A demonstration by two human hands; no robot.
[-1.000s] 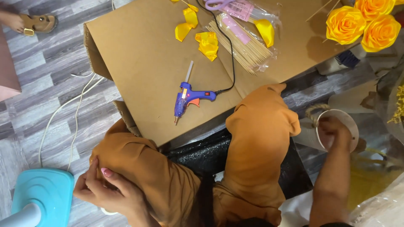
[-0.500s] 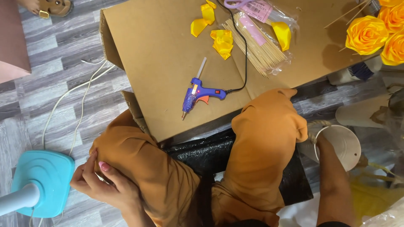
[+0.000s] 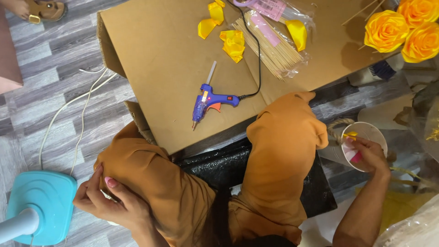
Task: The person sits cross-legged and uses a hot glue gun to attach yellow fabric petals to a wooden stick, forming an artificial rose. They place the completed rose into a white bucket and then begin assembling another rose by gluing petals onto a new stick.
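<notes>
Holding white bowl (image 3: 366,137), yellow scrap (image 3: 351,134) inside

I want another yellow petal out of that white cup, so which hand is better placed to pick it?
Probably the right hand: its fingers are already in the white cup by the yellow piece. The left hand rests on the far knee.

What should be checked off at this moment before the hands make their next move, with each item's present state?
1. Right hand reaches the white cup: ok, fingers inside its rim.
2. Yellow piece in the cup gripped: cannot tell.
3. Left hand free: ok, it rests by the knee and holds nothing visible.
4. Glue gun safely parked: ok, lying on the cardboard sheet, untouched.
5. Glue gun powered: cannot tell; cord attached, plug out of view.
6. Skewer pack and yellow petals at hand: ok, on the cardboard.
</notes>
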